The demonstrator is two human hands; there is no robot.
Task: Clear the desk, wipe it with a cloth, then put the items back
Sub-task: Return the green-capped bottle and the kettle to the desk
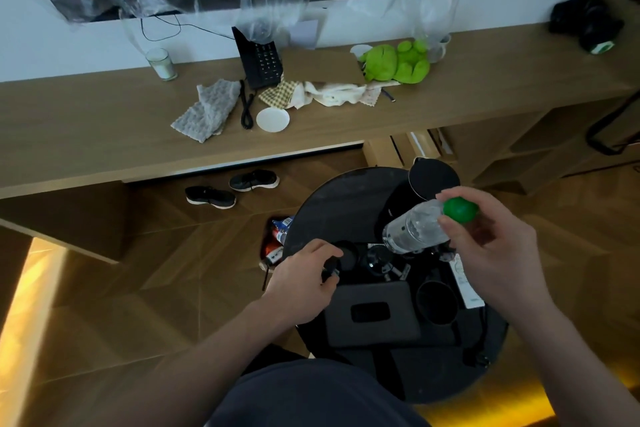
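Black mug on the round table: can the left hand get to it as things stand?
Probably not directly. The left hand already pinches a small dark object, and the black tissue box lies between it and the black mug. It would have to let go and reach over the box.

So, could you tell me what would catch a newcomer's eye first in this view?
Probably the clear water bottle with its bright green cap, held tilted by the right hand over the round black table crowded with dark items. The left hand grips a small dark object at that table's left side. Beyond, a green plush toy lies on the wooden desk near a grey cloth.
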